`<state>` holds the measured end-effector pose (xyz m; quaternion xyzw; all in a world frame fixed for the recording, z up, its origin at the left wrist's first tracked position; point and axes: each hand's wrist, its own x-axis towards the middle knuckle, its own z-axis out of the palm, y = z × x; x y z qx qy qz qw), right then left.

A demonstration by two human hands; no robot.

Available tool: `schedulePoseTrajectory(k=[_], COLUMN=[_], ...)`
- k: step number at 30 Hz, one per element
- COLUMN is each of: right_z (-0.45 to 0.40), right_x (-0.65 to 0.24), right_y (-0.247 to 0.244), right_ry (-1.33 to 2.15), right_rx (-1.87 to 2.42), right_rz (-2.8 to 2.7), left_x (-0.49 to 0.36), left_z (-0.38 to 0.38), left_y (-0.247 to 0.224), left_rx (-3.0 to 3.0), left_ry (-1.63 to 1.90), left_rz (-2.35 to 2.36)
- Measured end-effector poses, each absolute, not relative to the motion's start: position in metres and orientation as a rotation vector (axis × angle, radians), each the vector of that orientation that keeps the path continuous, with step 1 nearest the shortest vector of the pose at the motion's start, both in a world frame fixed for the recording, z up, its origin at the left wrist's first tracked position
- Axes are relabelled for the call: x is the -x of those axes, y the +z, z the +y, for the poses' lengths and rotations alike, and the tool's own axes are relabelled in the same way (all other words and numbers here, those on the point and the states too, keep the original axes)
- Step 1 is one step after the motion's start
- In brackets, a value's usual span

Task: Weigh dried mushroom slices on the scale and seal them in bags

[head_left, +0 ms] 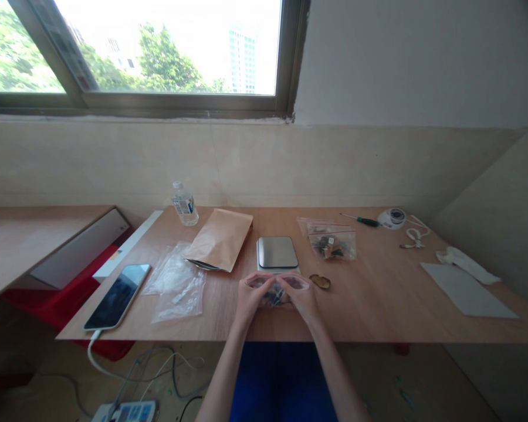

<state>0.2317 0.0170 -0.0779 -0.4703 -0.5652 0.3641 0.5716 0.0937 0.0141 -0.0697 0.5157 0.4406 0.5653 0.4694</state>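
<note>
A clear zip bag (274, 299) with dark contents lies at the table's front edge, between my hands. My left hand (251, 294) pinches its top edge from the left, and my right hand (303, 296) pinches the same edge from the right. The thumbs and fingers of both hands meet near the middle of the bag's mouth. Just beyond them sits a small scale (277, 252) with a flat metal plate; my fingers cover its near end. Close to my right hand lies a small brown curved piece (320, 281), whose kind I cannot make out.
Left of the scale are a brown kraft pouch (221, 239), clear plastic bags (176, 284), a plugged-in phone (118, 297) and a water bottle (185, 205). On the right lie a filled zip bag (333, 243), a screwdriver (367, 222), a white dome camera (392, 218) and a white sheet (466, 291).
</note>
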Motion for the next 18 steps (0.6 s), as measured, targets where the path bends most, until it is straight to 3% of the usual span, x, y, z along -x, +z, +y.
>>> schedulePoseTrajectory(k=[18], right_z=[0.016], right_x=[-0.244], right_y=[-0.068], right_ry=[0.879], right_rx=[1.182], right_rz=[-1.096], left_x=[-0.090], left_z=[0.019], left_y=[-0.051], left_rx=[-1.186], left_ry=[1.370], left_rz=[1.081])
